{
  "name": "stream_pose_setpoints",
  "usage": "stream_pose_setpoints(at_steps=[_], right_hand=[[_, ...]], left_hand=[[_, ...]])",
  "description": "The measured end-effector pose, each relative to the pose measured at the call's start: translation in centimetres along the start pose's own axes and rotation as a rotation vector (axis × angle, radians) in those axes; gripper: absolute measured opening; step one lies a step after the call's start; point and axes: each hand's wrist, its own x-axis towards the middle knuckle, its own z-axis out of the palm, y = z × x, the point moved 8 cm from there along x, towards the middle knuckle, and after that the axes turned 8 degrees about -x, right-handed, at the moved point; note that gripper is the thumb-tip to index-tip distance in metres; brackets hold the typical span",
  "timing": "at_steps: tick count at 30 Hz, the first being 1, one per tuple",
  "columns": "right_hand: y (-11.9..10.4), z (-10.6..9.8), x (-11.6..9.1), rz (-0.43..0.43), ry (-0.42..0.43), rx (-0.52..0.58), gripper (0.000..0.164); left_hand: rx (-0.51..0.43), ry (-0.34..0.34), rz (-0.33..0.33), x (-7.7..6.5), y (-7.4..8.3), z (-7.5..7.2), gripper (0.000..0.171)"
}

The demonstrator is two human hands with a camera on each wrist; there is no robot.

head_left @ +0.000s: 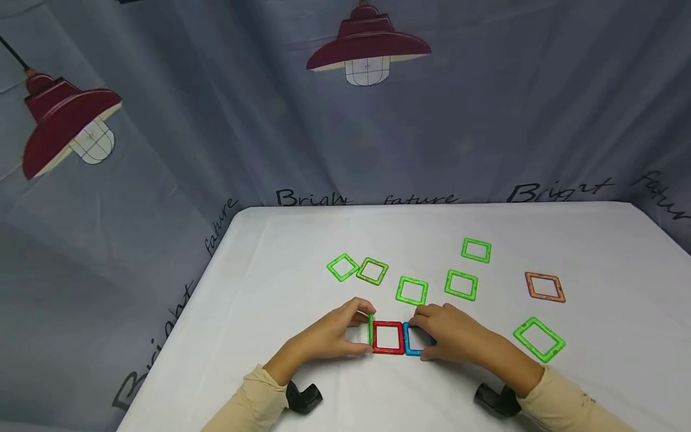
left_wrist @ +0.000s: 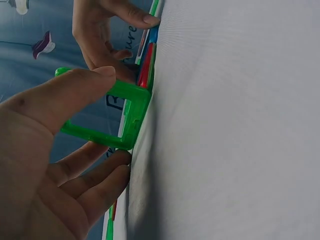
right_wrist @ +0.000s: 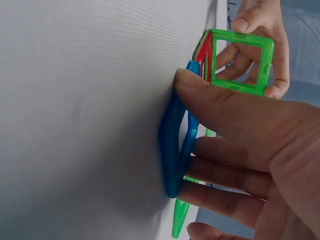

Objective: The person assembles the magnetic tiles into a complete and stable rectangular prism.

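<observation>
In the head view a red square magnetic tile frame (head_left: 388, 351) lies flat between my hands. My left hand (head_left: 335, 330) pinches a green square tile (head_left: 370, 329) that stands upright along the red tile's left edge. The left wrist view shows the thumb on top of this green tile (left_wrist: 135, 117), fingers beside it. My right hand (head_left: 453, 333) holds a blue square tile (head_left: 406, 341) against the red tile's right side. In the right wrist view the thumb lies over one end of the blue tile (right_wrist: 170, 135), with fingers along its far side.
Several green tiles (head_left: 414, 281) lie scattered on the white table (head_left: 281, 258) beyond my hands. An orange tile (head_left: 547, 297) is at the far right, and another green tile (head_left: 531, 345) lies beside my right forearm. A grey curtain (head_left: 216, 120) hangs behind the table.
</observation>
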Motion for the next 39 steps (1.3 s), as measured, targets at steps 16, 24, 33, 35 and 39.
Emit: stream_pose_setpoints(at_steps=[16, 24, 33, 35, 39], right_hand=[[0.1, -3.7, 8.8, -0.148, -0.049, 0.102, 0.035], [-1.9, -2.7, 16.7, -0.132, -0.086, -0.059, 0.054], [-2.0, -0.3, 19.2, -0.095, -0.180, -0.046, 0.052], [-2.4, -0.7, 19.3, -0.107, -0.156, -0.083, 0.051], [-3.1, -1.3, 19.4, -0.135, -0.132, -0.130, 0.050]], left_hand=[[0.086, -0.005, 0.022, 0.3, -0.1, 0.4, 0.058], [0.092, 0.007, 0.038, -0.1, -0.3, 0.4, 0.059], [0.123, 0.007, 0.064, 0.1, -0.4, 0.7, 0.060], [0.124, 0.010, 0.055, 0.1, -0.4, 0.5, 0.060], [0.112, 0.005, 0.034, 0.1, -0.4, 0.3, 0.060]])
